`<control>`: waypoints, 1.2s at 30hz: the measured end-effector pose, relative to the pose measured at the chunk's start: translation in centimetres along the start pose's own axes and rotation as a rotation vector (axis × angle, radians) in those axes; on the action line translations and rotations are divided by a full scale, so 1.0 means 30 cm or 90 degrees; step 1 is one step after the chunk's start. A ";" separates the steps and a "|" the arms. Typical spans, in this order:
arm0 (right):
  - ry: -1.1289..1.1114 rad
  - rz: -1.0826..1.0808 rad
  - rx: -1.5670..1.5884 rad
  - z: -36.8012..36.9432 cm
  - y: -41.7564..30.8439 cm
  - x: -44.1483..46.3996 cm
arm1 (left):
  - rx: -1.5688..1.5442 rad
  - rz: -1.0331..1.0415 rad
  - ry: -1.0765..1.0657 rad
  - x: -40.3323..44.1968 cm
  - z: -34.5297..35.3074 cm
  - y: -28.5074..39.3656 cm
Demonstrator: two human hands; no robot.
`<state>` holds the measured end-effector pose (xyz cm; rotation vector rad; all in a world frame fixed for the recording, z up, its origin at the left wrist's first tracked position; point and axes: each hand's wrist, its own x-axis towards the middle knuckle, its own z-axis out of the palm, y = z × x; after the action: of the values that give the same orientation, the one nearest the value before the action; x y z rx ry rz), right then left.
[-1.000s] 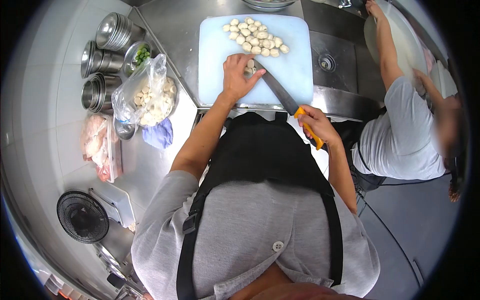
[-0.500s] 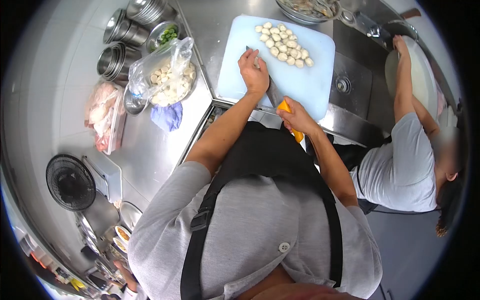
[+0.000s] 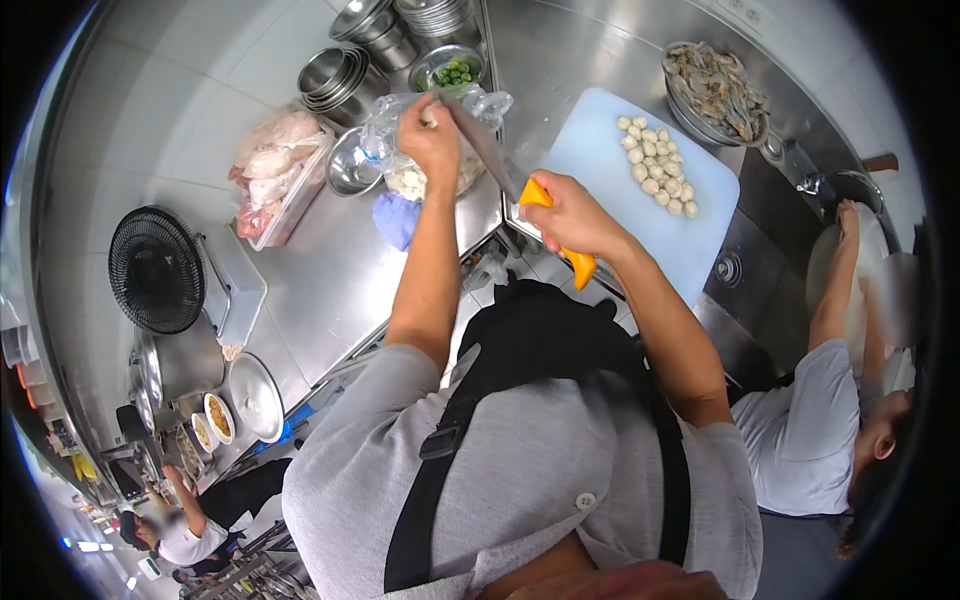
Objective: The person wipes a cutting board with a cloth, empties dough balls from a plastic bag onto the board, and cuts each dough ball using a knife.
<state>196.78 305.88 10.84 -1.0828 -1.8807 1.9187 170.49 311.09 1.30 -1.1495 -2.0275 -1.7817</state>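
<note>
While the right hand (image 3: 575, 215) has its fingers wrapped round the orange-handled steel knife (image 3: 492, 152), where is the blade?

Left of the pale blue rectangular cutting board (image 3: 590, 150), slanting over the clear plastic bag (image 3: 382, 132) of white pieces

And the left hand (image 3: 430, 137)?

Above that bag too, its fingers narrow, near the blade's tip; a small pale piece (image 3: 429, 117) shows at them, though I can't tell if it's pinched or lies against the steel

What's on the board?

A cluster of round, off-white balls (image 3: 655, 168)

Anything around it?

Beyond its upper right corner, a round steel bowl of greyish shrimp (image 3: 708, 118); well left, a crumpled blue-violet cloth (image 3: 397, 222) beside the bag
</note>
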 end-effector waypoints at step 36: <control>0.513 0.123 0.125 -0.088 0.643 -0.645 | -0.080 0.352 -0.768 -0.465 0.684 0.262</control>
<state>218.06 292.82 -0.59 -1.6784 -1.1505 1.3727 191.83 323.79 -6.47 -2.9233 -1.6386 -0.9552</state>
